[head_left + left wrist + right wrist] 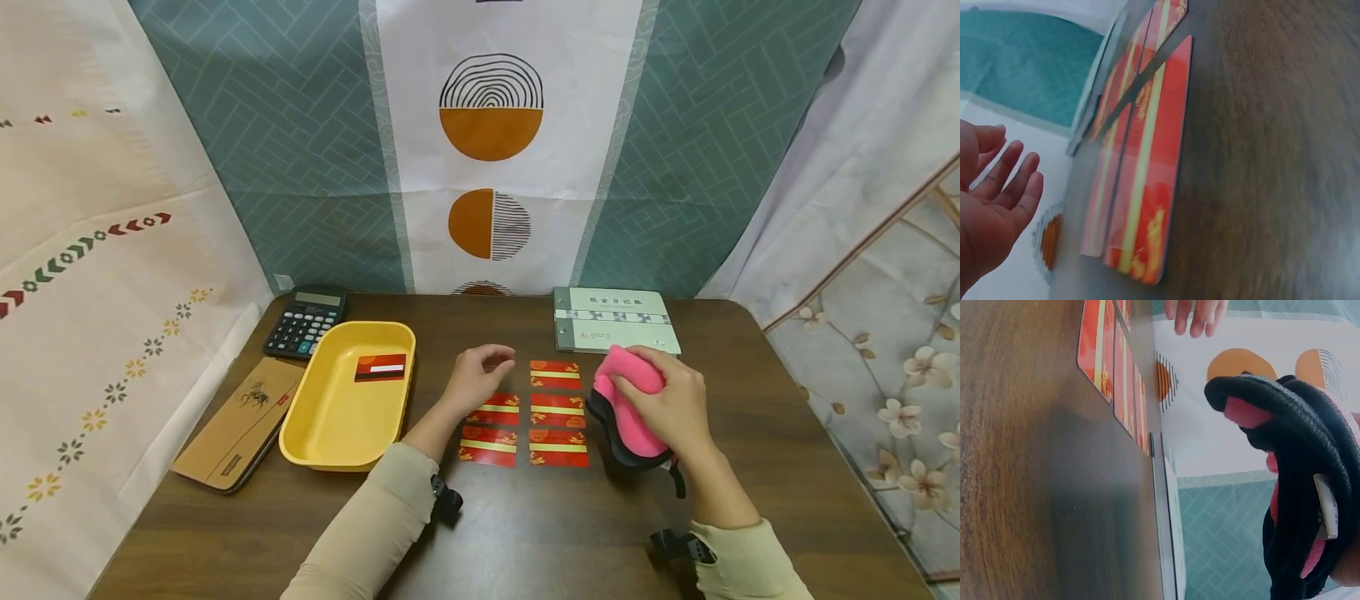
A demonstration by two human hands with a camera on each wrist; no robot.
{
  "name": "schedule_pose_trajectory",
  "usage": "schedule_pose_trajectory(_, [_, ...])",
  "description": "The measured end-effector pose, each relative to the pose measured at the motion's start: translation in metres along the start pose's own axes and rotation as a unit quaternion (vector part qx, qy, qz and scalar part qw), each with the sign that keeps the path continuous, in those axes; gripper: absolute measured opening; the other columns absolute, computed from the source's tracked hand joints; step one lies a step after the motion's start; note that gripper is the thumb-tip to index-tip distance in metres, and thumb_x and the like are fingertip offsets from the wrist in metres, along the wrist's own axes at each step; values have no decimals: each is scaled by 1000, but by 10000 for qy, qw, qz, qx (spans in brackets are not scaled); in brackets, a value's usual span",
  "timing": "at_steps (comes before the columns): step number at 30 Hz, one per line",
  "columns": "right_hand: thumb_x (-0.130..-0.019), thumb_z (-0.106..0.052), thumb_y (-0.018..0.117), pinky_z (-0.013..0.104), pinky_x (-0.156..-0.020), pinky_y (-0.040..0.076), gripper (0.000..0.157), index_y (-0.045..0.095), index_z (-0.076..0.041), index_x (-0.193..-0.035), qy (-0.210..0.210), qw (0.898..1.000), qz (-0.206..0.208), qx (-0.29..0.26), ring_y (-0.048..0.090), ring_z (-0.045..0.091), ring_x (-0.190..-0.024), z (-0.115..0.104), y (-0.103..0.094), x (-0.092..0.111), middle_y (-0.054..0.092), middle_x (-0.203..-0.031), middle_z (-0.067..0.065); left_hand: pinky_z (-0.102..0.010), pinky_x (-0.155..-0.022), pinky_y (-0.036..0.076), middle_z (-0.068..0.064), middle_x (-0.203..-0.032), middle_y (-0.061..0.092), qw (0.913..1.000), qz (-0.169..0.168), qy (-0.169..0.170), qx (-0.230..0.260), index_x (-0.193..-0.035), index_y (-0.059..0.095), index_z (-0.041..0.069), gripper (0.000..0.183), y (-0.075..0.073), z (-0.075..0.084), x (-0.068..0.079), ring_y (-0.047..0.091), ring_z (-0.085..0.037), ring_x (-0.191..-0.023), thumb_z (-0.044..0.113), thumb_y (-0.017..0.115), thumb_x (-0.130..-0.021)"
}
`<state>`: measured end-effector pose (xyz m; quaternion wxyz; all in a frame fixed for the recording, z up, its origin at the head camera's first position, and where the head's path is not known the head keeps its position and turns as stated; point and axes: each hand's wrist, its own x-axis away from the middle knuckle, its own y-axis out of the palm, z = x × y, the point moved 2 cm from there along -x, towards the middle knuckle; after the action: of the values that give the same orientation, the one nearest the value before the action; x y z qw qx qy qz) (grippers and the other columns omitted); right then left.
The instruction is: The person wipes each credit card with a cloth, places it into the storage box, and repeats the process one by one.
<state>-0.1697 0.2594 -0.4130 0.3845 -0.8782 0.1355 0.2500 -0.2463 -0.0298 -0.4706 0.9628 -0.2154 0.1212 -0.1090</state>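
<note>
My right hand (671, 396) grips a soft pink and black cloth piece (633, 400), with a black strap hanging at its lower end. Its black edging and a small white label (1327, 506) show in the right wrist view. Several red cards (555, 375) with pale yellow stripes lie in two columns on the table. My left hand (480, 379) hovers over the left column, fingers loosely bent and nothing held; in the left wrist view this hand (997, 194) appears apart from the cards (1147, 181). It partly covers the middle-left card in the head view.
A yellow tray (341, 457) on the left contains one red card (380, 368) with a black stripe. Beside it are a calculator (305, 325) and a brown wallet (240, 421). A pale green account book (617, 321) lies at the back right.
</note>
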Motion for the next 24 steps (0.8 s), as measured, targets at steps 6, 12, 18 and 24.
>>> schedule_pose_trajectory(6, [-78, -17, 88, 35, -65, 54, 45, 73, -10, -119, 0, 9999, -160, -48, 64, 27, -85, 2, 0, 1, 73, -107, 12, -40, -96, 55, -8, -116, 72, 9991, 8, -366, 232, -123, 71, 2, 27, 11, -14, -9, 67, -24, -109, 17, 67, -99])
schedule_pose_trajectory(12, [-78, -18, 88, 27, -64, 53, 45, 73, -11, -120, 179, 9996, -196, -92, 64, 24, -85, 10, -1, 5, 74, -108, 10, -37, -94, 55, -4, -118, 71, 9974, -498, -465, -216, -124, 71, 9, 28, 29, -23, -16, 64, -21, -108, 17, 71, -97])
schedule_pose_trajectory(18, [-79, -18, 88, 24, -62, 52, 46, 73, -10, -122, 302, 9991, -262, -156, 64, 25, -82, 18, -2, 9, 74, -108, 11, -40, -99, 52, -6, -121, 69, 9970, -501, -552, -210, -123, 71, 9, 34, 42, -21, -24, 62, -24, -113, 13, 78, -90])
schedule_pose_trajectory(24, [-80, -18, 88, 18, -64, 50, 46, 72, -10, -122, 333, 9989, -270, -179, 64, 25, -84, 20, -3, 8, 73, -109, 12, -38, -100, 48, -5, -124, 67, 9947, -626, -414, -709, -122, 72, 11, 43, 49, -19, -33, 59, -24, -111, 17, 86, -82])
